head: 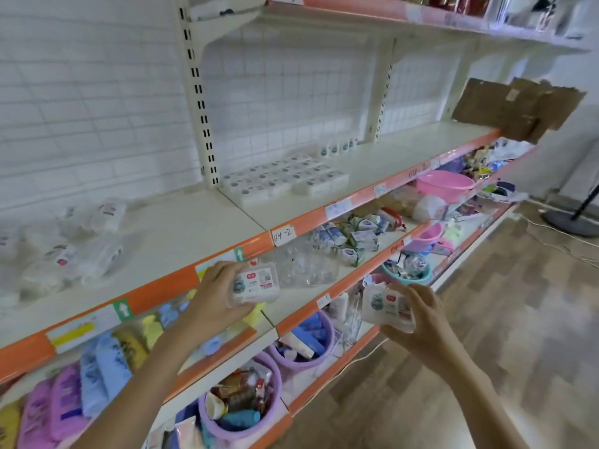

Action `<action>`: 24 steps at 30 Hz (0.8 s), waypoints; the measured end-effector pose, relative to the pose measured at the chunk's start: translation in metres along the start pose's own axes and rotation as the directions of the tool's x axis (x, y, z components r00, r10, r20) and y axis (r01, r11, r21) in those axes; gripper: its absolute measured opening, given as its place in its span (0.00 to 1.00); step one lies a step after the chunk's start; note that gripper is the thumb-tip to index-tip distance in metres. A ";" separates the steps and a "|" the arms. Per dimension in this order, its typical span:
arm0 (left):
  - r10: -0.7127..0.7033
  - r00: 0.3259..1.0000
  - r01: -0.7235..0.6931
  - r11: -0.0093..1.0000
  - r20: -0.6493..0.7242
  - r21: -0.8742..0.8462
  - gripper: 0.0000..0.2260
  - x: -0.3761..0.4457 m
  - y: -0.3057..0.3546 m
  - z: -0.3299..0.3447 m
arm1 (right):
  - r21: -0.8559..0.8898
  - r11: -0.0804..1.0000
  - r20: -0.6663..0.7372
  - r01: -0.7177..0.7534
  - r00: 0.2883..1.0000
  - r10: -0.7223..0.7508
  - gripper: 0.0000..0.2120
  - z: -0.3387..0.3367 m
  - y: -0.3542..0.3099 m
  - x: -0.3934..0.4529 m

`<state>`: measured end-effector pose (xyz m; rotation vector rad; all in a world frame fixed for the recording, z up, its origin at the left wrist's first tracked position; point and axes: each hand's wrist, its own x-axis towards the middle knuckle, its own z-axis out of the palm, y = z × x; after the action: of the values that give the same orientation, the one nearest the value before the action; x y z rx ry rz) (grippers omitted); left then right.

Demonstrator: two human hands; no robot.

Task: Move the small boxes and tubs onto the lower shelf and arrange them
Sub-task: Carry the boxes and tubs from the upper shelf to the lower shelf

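My left hand [215, 294] grips a small clear plastic box [259, 285] with a white label, held in front of the orange edge of the wide white shelf [181, 241]. My right hand [421, 315] holds a second box of the same kind [387, 307], lower and to the right, in front of the shelf below. On the wide shelf, a block of several matching white boxes [285, 179] lies in rows near the upright post. A few small white tubs [338, 147] stand behind them by the back wall.
Clear plastic bags [81, 251] lie on the wide shelf's left part. Lower shelves hold clear bottles [304, 264], wrapped packets [353, 234], a pink basin [445, 184], purple baskets [246, 413] and coloured cloths [107, 367]. Torn cardboard [515, 106] hangs at right. A stand base [570, 220] sits on the wood floor.
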<state>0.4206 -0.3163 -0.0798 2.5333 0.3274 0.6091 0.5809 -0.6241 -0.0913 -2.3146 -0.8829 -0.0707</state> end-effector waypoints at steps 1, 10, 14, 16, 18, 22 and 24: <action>0.003 1.000 -0.003 1.000 -0.003 0.001 0.38 0.009 0.000 0.005 | -0.021 1.000 -0.001 0.013 1.000 -0.013 0.35 0.000 0.005 0.009; -0.015 0.991 0.016 1.000 -0.132 0.012 0.35 0.119 -0.018 0.019 | -0.067 0.985 0.086 0.160 0.984 -0.154 0.34 0.004 0.018 0.149; -0.078 0.983 0.082 0.996 -0.165 0.018 0.30 0.159 -0.038 0.013 | -0.028 0.956 0.157 0.291 0.946 -0.283 0.35 0.009 0.002 0.225; -0.109 0.981 0.118 0.992 -0.161 0.048 0.31 0.176 -0.047 0.011 | 0.002 0.931 0.182 0.364 0.916 -0.358 0.35 0.017 -0.008 0.260; -0.154 0.977 0.162 0.985 -0.150 0.049 0.31 0.188 -0.053 0.011 | -0.007 0.899 0.222 0.437 0.878 -0.425 0.35 0.031 -0.018 0.294; -0.238 0.964 0.248 0.966 -0.117 0.075 0.31 0.205 -0.057 0.017 | -0.110 0.816 0.364 0.567 0.787 -0.498 0.35 0.065 -0.039 0.348; -0.283 0.951 0.295 0.952 -0.124 0.085 0.30 0.209 -0.060 0.021 | -0.156 0.766 0.418 0.624 0.744 -0.521 0.34 0.079 -0.044 0.367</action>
<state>0.6053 -0.2034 -0.0532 2.4848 0.7738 0.6304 0.8235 -0.3405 -0.0303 -2.2473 -1.8829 -0.0513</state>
